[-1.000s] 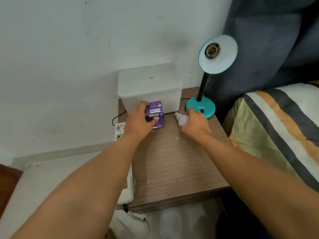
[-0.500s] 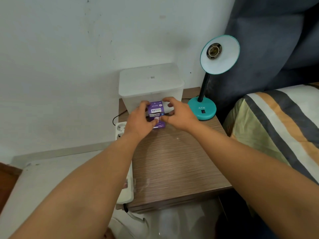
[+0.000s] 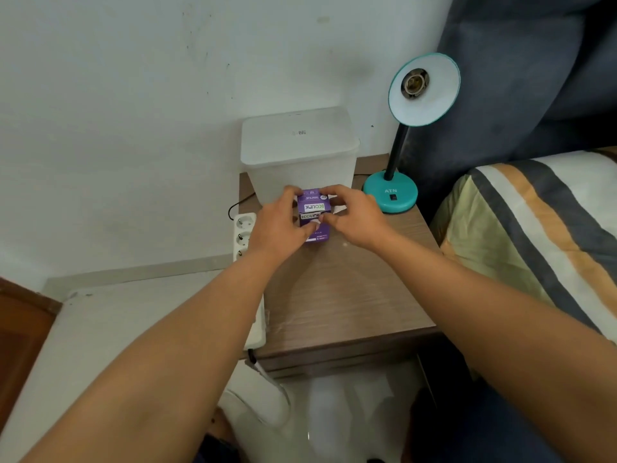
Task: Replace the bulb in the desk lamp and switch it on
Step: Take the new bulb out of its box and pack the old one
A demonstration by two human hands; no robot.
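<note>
Both hands, left hand (image 3: pixel 280 225) and right hand (image 3: pixel 354 217), pinch the small purple cardboard bulb box (image 3: pixel 314 212) on the brown wooden nightstand (image 3: pixel 350 302), left of the teal desk lamp (image 3: pixel 400 135).

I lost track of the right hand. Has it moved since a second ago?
Yes. The right hand went left, away from the lamp base, onto the purple box.

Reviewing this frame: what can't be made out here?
Head view only:
- Old bulb: out of sight; whether the right hand holds it cannot be told.
- Purple bulb box: both hands cover its sides; the left hand hides its left face.
- Lamp switch: too small to read its position.
- Power strip: the left forearm hides its lower part.
</note>
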